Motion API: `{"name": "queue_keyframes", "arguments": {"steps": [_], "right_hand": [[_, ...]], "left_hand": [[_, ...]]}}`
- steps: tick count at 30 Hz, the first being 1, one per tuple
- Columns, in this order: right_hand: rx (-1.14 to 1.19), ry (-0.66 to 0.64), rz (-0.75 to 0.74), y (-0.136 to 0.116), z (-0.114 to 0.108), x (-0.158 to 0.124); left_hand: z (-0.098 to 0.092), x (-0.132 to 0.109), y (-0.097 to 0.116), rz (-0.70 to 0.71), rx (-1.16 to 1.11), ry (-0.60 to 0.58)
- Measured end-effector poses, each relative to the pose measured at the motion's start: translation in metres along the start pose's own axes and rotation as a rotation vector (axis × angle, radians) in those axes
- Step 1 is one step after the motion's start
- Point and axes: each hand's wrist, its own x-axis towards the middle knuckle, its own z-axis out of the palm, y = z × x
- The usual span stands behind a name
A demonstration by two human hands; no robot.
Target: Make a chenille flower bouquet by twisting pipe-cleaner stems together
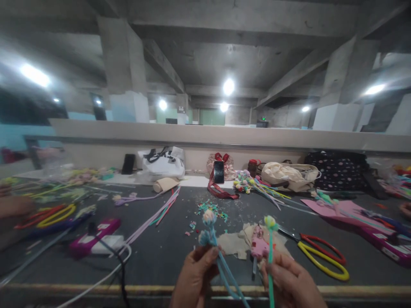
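My left hand (195,278) is closed around two blue pipe-cleaner stems (224,269) with fluffy pompom tips (208,218), held upright over the near table edge. My right hand (290,282) pinches a green pipe-cleaner stem (270,256) with a yellow-green pompom tip (270,222). Just beyond my hands a pink glue gun (258,247) rests on a torn scrap of brown paper (234,244). Scissors with red and yellow handles (321,256) lie to the right of my right hand.
The dark table (160,252) holds colourful scraps (212,209), loose pipe cleaners (154,218), another pink glue gun (93,239) with a cable, two propped phones (218,172), bags (289,175) along the back ledge and a pink sheet (340,209). Other people's hands show at far left (13,205) and far right (406,209).
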Motion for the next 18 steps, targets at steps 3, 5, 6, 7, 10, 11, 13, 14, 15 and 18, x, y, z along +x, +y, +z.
{"name": "queue_keyframes", "arguments": {"steps": [3, 5, 6, 7, 10, 11, 13, 14, 15, 18], "right_hand": [[-0.24, -0.044, -0.017, -0.015, 0.002, 0.025], [-0.497, -0.055, -0.068, -0.013, 0.012, 0.041], [-0.557, -0.052, -0.077, -0.009, 0.017, 0.046], [-0.605, -0.044, -0.088, -0.003, 0.022, 0.05], [-0.737, 0.007, -0.132, 0.012, 0.032, 0.055], [-0.793, 0.03, -0.155, 0.016, 0.033, 0.055], [-0.918, 0.084, -0.205, 0.02, 0.032, 0.056], [-0.985, 0.11, -0.229, 0.022, 0.031, 0.057], [-1.052, 0.132, -0.252, 0.023, 0.03, 0.058], [-1.236, 0.16, -0.301, 0.027, 0.029, 0.063]], "left_hand": [[-0.009, 0.0, 0.014, 0.036, -0.02, 0.047], [-0.016, 0.003, 0.019, 0.072, -0.012, 0.102], [-0.019, 0.004, 0.02, 0.082, -0.003, 0.114], [-0.021, 0.004, 0.021, 0.084, 0.011, 0.116], [-0.022, 0.0, 0.02, 0.042, 0.05, 0.074], [-0.021, -0.001, 0.018, 0.025, 0.051, 0.064], [-0.019, -0.004, 0.015, 0.011, 0.031, 0.062], [-0.018, -0.004, 0.013, 0.017, 0.017, 0.069], [-0.018, -0.004, 0.012, 0.03, 0.008, 0.079], [-0.024, -0.002, 0.011, 0.099, 0.013, 0.123]]}}
